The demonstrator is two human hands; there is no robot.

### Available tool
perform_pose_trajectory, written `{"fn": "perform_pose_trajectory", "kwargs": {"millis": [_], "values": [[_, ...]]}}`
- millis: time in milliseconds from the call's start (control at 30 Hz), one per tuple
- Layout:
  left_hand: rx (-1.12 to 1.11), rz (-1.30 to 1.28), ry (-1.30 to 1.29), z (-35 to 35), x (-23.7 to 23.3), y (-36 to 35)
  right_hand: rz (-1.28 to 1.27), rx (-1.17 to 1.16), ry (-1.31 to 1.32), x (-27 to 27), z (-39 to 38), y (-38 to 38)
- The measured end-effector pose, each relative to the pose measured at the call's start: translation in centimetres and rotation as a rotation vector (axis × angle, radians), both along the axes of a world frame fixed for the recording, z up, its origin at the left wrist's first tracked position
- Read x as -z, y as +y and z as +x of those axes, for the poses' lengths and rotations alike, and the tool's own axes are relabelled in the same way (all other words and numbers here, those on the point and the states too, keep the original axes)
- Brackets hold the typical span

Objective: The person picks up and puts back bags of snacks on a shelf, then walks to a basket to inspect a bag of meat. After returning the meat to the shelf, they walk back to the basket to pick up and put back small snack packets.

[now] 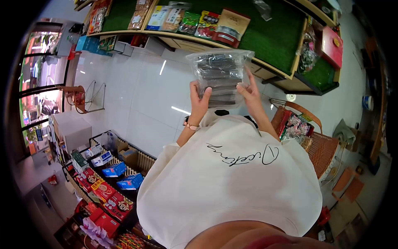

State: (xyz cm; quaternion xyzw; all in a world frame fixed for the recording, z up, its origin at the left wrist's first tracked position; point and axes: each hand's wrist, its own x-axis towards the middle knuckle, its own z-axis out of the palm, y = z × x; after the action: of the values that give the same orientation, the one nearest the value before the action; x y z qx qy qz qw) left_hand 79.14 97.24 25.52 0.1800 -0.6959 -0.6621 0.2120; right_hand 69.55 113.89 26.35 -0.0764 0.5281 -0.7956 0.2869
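Note:
Between both hands I hold up a clear plastic bag [221,79] filled with dark, strip-like pieces stacked crosswise. My left hand [200,97] grips its left edge, thumb on the front and fingers behind. At the right edge my right hand [250,92] pinches the bag, with the thumb in front and a finger stretched up along the side. What the dark pieces are, I cannot make out. Beyond the bag is a green-topped display counter [269,39], where a tan and brown pouch [231,27] stands closest.
More snack packets [189,22] line the counter's back part. A wicker chair [325,151] holding packaged goods stands at right. Lower left, shelves carry red boxes [103,191] and blue boxes [115,169]. A small chair [78,99] stands on the tiled floor [141,99].

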Motion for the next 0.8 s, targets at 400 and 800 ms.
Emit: {"fn": "perform_pose_trajectory", "kwargs": {"millis": [400,800], "values": [[-0.057,0.103,-0.037,-3.7,1.4,-7.3,0.097,-0.036,-0.059,0.1,-3.6,-8.1],[-0.140,0.044,-0.108,-15.2,1.3,-11.9,0.014,-0.094,-0.204,2.8,-16.2,-13.4]]}}
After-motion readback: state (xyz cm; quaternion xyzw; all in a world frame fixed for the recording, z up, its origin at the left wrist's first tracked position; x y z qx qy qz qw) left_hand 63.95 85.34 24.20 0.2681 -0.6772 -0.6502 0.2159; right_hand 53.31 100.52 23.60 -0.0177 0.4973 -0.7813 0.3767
